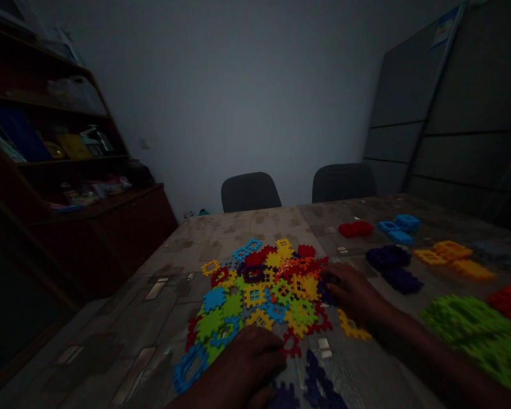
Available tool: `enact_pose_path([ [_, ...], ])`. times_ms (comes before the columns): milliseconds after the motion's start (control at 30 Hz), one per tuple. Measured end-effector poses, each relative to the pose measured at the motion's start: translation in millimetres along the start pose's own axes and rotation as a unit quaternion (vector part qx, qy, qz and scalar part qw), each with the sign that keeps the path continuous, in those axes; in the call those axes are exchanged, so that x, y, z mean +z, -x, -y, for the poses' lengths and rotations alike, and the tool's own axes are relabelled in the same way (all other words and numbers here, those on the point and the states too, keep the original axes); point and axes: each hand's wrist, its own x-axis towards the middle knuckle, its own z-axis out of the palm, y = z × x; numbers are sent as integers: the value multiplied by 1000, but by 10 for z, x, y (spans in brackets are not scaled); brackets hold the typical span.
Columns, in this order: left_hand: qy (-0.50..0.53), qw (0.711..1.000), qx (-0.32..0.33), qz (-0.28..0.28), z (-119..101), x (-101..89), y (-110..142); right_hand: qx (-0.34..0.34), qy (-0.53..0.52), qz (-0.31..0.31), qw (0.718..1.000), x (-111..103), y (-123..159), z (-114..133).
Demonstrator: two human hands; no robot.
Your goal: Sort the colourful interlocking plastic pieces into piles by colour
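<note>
Left hand (242, 363) sits curled palm-down at the near edge of the pile of interlocking plastic pieces (255, 295) on the counter (247, 227), right hand (353, 292) curled at its right edge; can't tell if either's gripping anything.

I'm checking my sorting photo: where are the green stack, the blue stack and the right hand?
green stack (466, 325): head view, middle of its top.
blue stack (399, 228): head view, top of the pieces.
right hand (353, 292): head view, back of the hand.

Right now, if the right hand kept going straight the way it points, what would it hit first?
The heap of plastic pieces: the right hand seems already at its edge, though depth is unclear.
</note>
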Motion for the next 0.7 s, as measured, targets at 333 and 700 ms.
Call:
enact_pose_path([
  [333,6,999,-20,26,-20,-33,0,36,18,21,999,29,64,-98],
  [700,11,995,-102,-13,-179,-282,28,49,-112,38,992,-152,262,121],
])
